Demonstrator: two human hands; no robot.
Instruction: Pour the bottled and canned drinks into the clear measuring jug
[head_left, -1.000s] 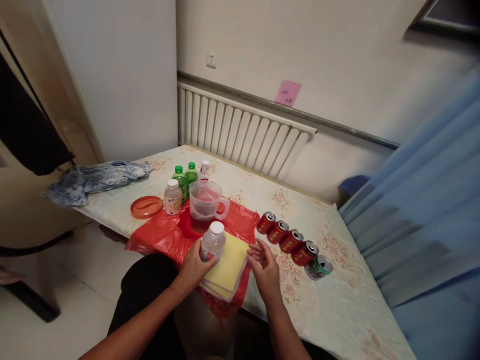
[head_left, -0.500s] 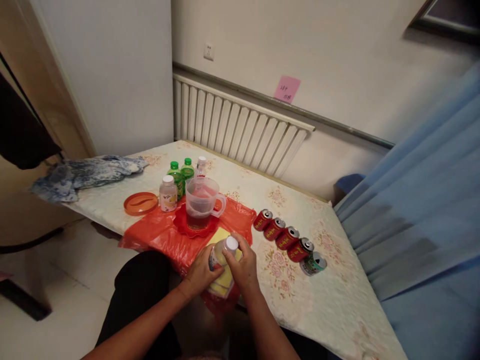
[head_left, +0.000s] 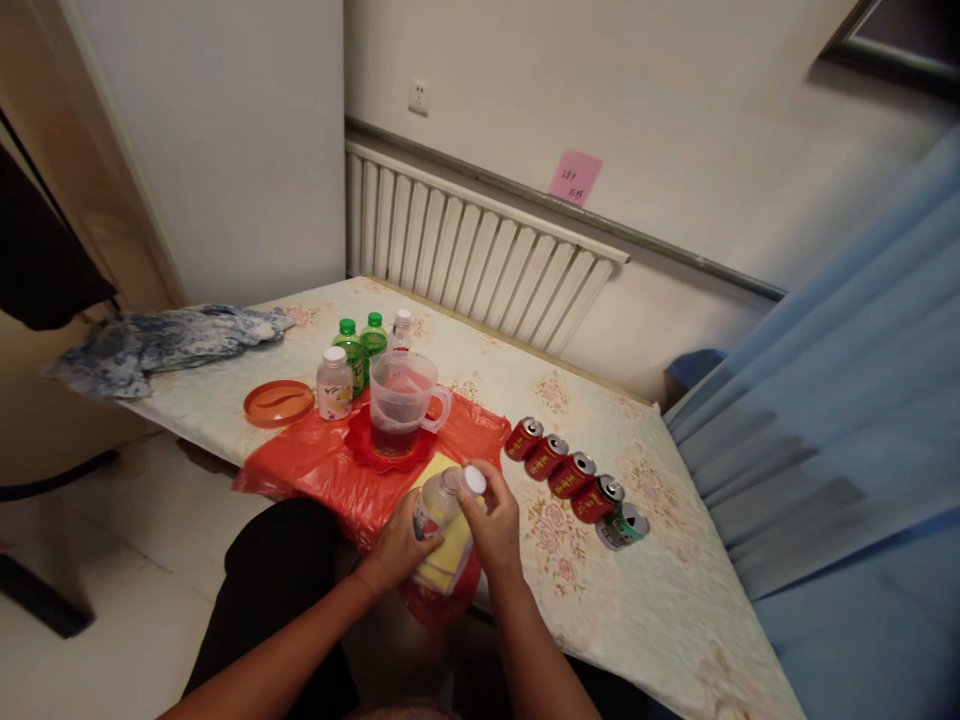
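My left hand (head_left: 401, 545) is closed round a clear plastic bottle (head_left: 436, 503) with a printed label, tilted a little to the right. Between the fingers of my right hand (head_left: 495, 515) is a white cap (head_left: 473, 481), off the bottle and just right of its open mouth. Under both hands lies a folded yellow cloth (head_left: 454, 557) on a red plastic bag (head_left: 300, 455). Beyond them a clear measuring jug (head_left: 401, 405) holding some liquid stands on a red scalloped dish (head_left: 361, 445).
Left of the jug stand a white-capped bottle (head_left: 334, 385), two green-capped bottles (head_left: 349, 352) and an orange lid (head_left: 278, 403). Behind the jug is another white-capped bottle (head_left: 401, 330). Several red cans (head_left: 572, 475) and a green can (head_left: 622, 527) line up at the right. A blue curtain (head_left: 840, 400) hangs beyond.
The white cap has come off the bottle. My right hand has shifted slightly right with it, while my left hand still grips the bottle.
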